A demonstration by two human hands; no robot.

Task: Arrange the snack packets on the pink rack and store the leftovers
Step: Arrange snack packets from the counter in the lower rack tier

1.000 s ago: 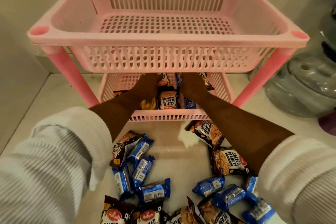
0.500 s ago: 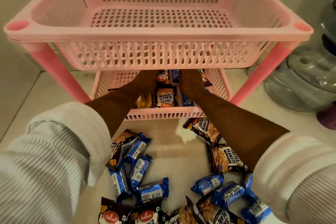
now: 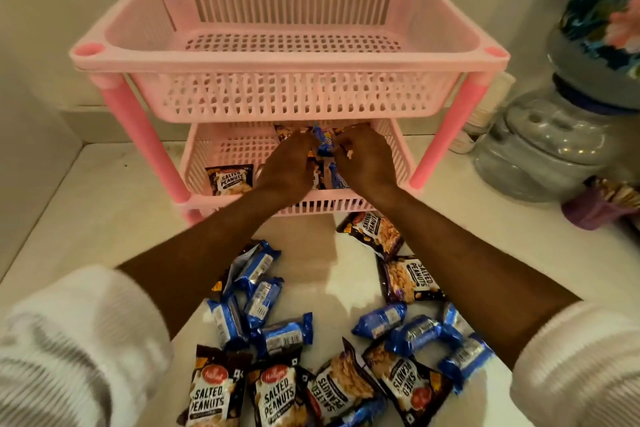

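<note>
We see a pink rack (image 3: 287, 55) with two slotted tiers standing on a pale bench (image 3: 104, 218) in the upper half of the frame. Its top tier holds nothing we can see.

Both hands reach into the lower tier (image 3: 225, 152) at the centre of the frame. The left hand (image 3: 285, 172) lies palm down with its fingers curled among the packets there. The right hand (image 3: 363, 163) is just beside it, fingers bent, and a blue packet (image 3: 323, 146) stands up between the two, touched by fingertips of both. We cannot tell which hand actually grips it.

A salted peanuts packet (image 3: 230, 179) stands upright against the front wall of the lower tier, left of the left hand.

On the bench in the lower part of the frame lie the loose packets: a cluster of blue ones (image 3: 256, 291) at lower centre, more blue ones (image 3: 415, 333) at lower right, and a row of peanut packets (image 3: 277, 395) along the bottom edge. Two more peanut packets (image 3: 408, 279) lie right of centre, partly under the right forearm.

A grey lidded container (image 3: 547, 146) stands at the right edge.
</note>
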